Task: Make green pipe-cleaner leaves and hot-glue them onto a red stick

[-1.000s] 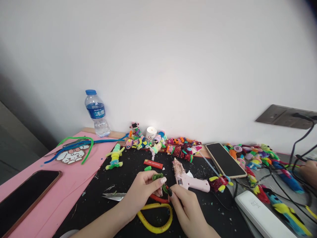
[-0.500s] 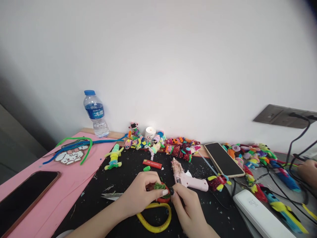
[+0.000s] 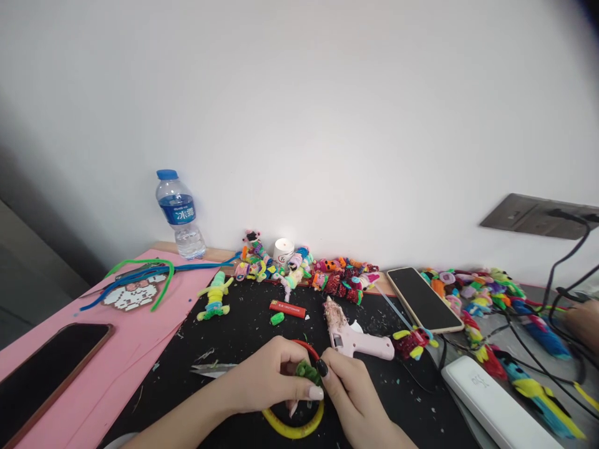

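Between my two hands is a small dark green fuzzy pipe cleaner piece [image 3: 307, 372]. My left hand [image 3: 269, 381] pinches it from the left, thumb in front. My right hand [image 3: 349, 390] presses its closed thumb and finger against the right side of the same piece. Under my hands lie scissors, with a yellow handle loop [image 3: 294, 430] toward me, a red loop [image 3: 306, 345] partly covered, and blades pointing left. A pink glue gun [image 3: 360, 342] rests just beyond my right hand. A bright green fuzzy bit [image 3: 277, 319] lies beside a red lighter [image 3: 287, 308].
Several pipe cleaner figures line the wall, with a paper cup [image 3: 283, 251] among them. A water bottle [image 3: 180, 215] stands back left. Phones [image 3: 425, 300] lie on both sides. A white power bank [image 3: 491, 399] and black cables are at right, near another person's hand [image 3: 583, 321].
My hands have shifted slightly down and closer together around the green piece. My left hand now covers more of the scissors' handles.
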Tool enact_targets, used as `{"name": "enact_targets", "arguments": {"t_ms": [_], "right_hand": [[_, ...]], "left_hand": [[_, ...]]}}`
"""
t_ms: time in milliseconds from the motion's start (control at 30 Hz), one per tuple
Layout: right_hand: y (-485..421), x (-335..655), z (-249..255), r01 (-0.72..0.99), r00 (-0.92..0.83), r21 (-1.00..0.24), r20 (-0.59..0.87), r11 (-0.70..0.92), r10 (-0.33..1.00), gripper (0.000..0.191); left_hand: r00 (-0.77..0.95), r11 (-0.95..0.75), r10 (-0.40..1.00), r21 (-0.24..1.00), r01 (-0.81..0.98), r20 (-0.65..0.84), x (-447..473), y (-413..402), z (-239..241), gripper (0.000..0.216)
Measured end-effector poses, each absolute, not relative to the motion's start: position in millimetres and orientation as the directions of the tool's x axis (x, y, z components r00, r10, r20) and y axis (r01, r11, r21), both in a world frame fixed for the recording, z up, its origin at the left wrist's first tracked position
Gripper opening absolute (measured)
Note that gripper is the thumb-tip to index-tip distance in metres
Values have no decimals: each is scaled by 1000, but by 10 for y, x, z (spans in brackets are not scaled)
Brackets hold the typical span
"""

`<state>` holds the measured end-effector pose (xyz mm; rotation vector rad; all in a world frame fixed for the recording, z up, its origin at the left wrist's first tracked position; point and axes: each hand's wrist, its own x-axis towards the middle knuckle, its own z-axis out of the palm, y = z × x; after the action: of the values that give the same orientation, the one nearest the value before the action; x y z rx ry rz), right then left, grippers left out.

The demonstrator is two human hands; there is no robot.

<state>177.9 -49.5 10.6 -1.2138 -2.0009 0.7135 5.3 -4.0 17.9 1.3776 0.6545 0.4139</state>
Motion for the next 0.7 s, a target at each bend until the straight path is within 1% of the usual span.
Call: {"name": "enact_targets", "arguments": {"t_ms": [167,300,400,500,700], "right_hand": [[-495,1770,114,504,-291,-765,287,401,913,32],[-485,1767,78,502,-261,-766,308,401,915,32],[-477,1773,63,513,-239,-751,339,415,910,31],[-476,1777,63,524,-259,-728,358,442,897,30],[-492,1766,35,567,-248,-678,401,468,882,29]], "left_hand": [[757,260,633,966,-10,-163,56,-25,187,36],[751,292,635,956,-20,-178,53,-22,207,40],[755,283,631,959,-9,-179,55,-22,209,35],[736,238,658,971,1,-162,71,-25,205,31],[677,153,727,988,0,-113,130,-68,164,32]]}}
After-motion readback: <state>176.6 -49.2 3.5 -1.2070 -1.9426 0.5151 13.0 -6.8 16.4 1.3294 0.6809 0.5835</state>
